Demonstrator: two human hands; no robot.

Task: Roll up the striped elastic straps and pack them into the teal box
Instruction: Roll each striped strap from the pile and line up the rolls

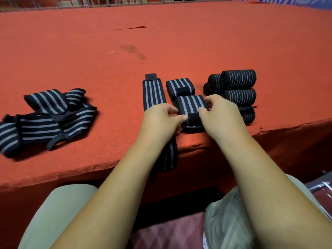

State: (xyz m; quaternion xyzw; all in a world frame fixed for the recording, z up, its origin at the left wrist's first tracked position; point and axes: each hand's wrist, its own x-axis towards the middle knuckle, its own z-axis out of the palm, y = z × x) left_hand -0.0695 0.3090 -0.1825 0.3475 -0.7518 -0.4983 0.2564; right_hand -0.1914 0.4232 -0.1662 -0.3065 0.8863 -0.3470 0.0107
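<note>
The partly rolled strap (191, 106) is held between the two hands. Its roll axis lies crosswise, from one hand to the other, so that each end is met by one set of fingers. The left end is pinched by the thumb and curled fingers of the left hand (161, 118), and the right end is gripped by the curled fingers of the right hand (220, 112). Neither hand is plainly the nearer. A black tab part of this strap is seen just below the fingertips, toward the edge of the table (107, 155).

A flat strap (154, 92) is laid lengthwise just left of the roll, running away from the fingers, under the left hand and over the edge. A folded strap (180, 86) is seen just beyond the fingertips. Finished rolls (238, 81) are stacked beyond and right of the right fingers, and a loose heap of straps (45, 119) lies well to the left. The teal box is not seen.

It is judged that the winding is near closure, and that tightness must be kept across the axis while the tab is fastened.
</note>
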